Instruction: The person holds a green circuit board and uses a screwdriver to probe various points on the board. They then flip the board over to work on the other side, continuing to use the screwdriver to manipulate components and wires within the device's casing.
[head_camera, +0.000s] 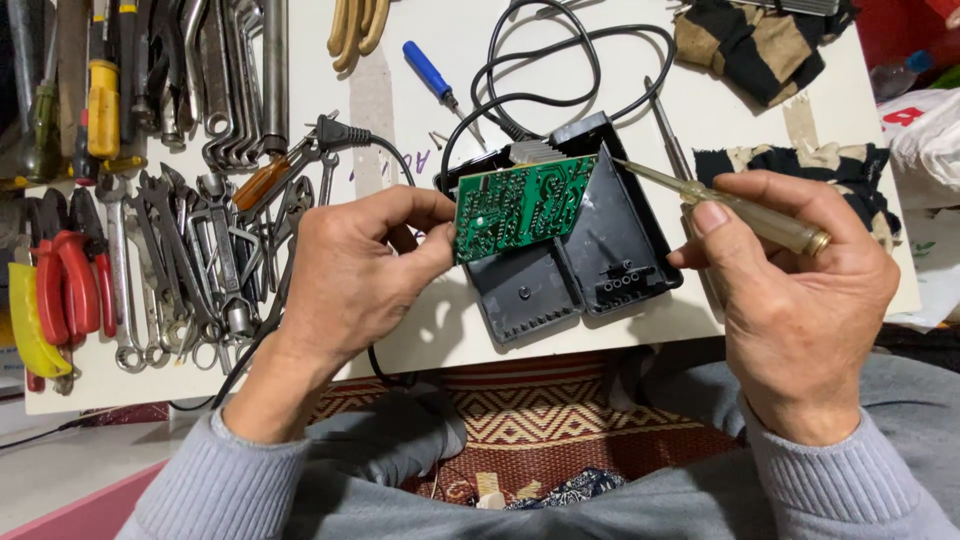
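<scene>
My left hand (355, 270) pinches the left edge of a green circuit board (520, 205), tilting it up out of a black plastic case (590, 265) that lies open on the white board. My right hand (790, 290) grips a screwdriver with a clear yellowish handle (765, 220). Its thin shaft points left, and the tip touches the upper right corner of the circuit board. A black power cord (560, 60) loops away from the back of the case, ending in a plug (335, 130).
Several wrenches and spanners (190, 250) lie at the left with red-handled pliers (65, 285). A blue-handled screwdriver (430, 72) and a second slim screwdriver (668, 135) lie behind the case. Striped cloths (760, 45) sit at the back right. A patterned mat (540, 420) is below the board's front edge.
</scene>
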